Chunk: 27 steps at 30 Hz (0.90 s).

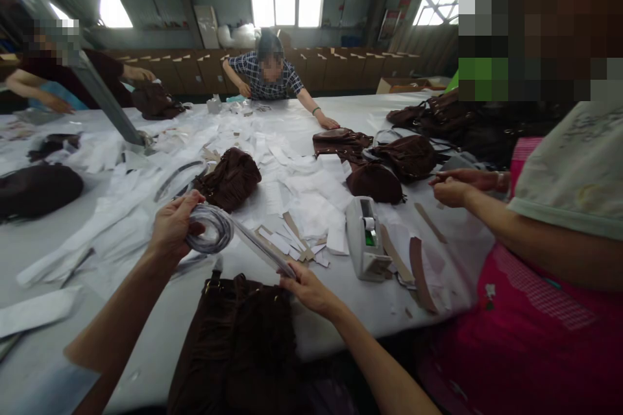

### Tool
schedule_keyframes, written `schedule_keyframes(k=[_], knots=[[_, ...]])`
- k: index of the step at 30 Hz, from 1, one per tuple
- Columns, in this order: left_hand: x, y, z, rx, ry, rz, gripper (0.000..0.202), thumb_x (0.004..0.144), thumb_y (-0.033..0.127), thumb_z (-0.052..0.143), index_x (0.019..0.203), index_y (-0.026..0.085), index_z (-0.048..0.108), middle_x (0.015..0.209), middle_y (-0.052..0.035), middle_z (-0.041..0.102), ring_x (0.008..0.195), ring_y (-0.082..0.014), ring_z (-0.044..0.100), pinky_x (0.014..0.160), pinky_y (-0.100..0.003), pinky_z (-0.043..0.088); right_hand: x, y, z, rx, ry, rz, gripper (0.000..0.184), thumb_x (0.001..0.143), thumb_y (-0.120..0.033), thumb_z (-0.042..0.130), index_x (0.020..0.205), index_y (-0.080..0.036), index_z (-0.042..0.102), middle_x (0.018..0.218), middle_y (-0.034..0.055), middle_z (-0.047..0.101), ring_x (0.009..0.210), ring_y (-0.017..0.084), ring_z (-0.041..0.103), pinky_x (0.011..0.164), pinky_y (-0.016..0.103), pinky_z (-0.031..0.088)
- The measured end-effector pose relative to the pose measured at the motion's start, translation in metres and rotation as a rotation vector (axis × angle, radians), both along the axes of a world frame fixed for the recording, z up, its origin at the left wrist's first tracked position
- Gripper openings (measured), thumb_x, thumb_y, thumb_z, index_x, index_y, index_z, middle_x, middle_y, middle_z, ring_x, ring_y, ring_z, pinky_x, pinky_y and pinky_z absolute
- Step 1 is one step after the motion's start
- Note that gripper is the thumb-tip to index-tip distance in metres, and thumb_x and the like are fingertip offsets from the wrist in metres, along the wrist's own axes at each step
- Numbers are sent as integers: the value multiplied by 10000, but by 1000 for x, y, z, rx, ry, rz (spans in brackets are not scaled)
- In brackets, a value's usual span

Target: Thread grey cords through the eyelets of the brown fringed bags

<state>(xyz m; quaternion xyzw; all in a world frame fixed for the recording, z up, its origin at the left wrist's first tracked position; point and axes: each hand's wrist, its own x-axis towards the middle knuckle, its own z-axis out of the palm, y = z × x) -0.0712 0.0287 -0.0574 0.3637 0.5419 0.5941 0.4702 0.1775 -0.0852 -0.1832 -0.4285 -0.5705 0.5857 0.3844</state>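
My left hand grips a coiled strap that looks wrapped in pale, clear-looking film. From the coil a straight length runs right and down to my right hand, whose fingers are closed on its end. Just below my hands, at the near table edge, a dark brown handbag with gathered sides and metal fittings stands partly over the edge. Beyond the coil lies a smaller brown gathered bag with a pale wrapped strap loop beside it.
White paper and cardboard strips litter the table. A tape dispenser stands right of my right hand. More brown bags lie beyond it. A co-worker in a pink apron is close on my right; others work across the table.
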Motion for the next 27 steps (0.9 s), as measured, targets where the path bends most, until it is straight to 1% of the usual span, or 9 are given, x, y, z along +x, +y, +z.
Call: schedule_keyframes(k=[4,8,12,14,17,19,22,25,27], knots=[[-11,0,-7,-21,-29,-7,222,690,344,699,721,146,604,474,69,499,279,-52,389,265,-156,347,10,5,3,-50,50,69,196,730,-227,662,916,-168,638,844,-5,638,782,139,568,714,247,429],[-17,-1,-8,-7,-3,-41,239,695,358,705,723,144,601,488,70,494,282,-48,371,256,-158,346,13,14,-3,-78,71,6,222,697,-249,701,899,-173,648,832,0,667,838,180,619,766,291,461],[-21,-3,-10,8,27,-68,248,707,362,693,746,134,605,523,59,515,314,-47,405,270,-142,362,15,18,-7,-100,117,-59,404,736,-349,691,1087,-180,587,828,17,684,818,194,659,795,342,488],[-23,-3,-11,15,24,-73,241,707,353,689,754,132,604,522,60,511,315,-47,407,269,-137,353,17,17,-3,-111,136,-42,430,766,-382,668,1124,-165,569,833,37,691,782,188,668,769,341,500],[-24,-4,-11,14,35,-69,250,699,362,693,748,134,603,510,62,507,313,-47,408,266,-133,347,20,16,6,-126,142,5,337,793,-387,655,1027,-148,612,860,59,693,779,179,671,754,324,504],[-24,-4,-10,2,59,-65,266,693,381,698,751,137,607,514,60,516,316,-50,419,268,-135,355,21,16,10,-136,143,24,320,788,-373,666,1010,-148,617,880,61,693,803,180,673,780,330,503],[-25,-4,-10,-16,76,-68,283,684,398,701,765,142,612,538,55,533,329,-56,444,277,-141,378,22,13,9,-147,144,32,404,756,-361,700,1088,-160,591,920,58,691,860,193,674,843,366,495],[-26,-6,-10,-10,79,-60,294,677,412,706,766,149,608,531,66,518,319,-50,427,274,-141,375,26,11,6,-154,130,45,514,721,-361,734,1167,-174,559,962,60,686,911,204,664,897,395,476],[-24,-9,-8,1,88,-62,311,676,437,705,765,157,605,531,70,514,317,-46,417,271,-138,372,29,15,13,-141,75,68,562,705,-377,751,1196,-184,556,1040,76,673,987,216,639,929,394,459]])
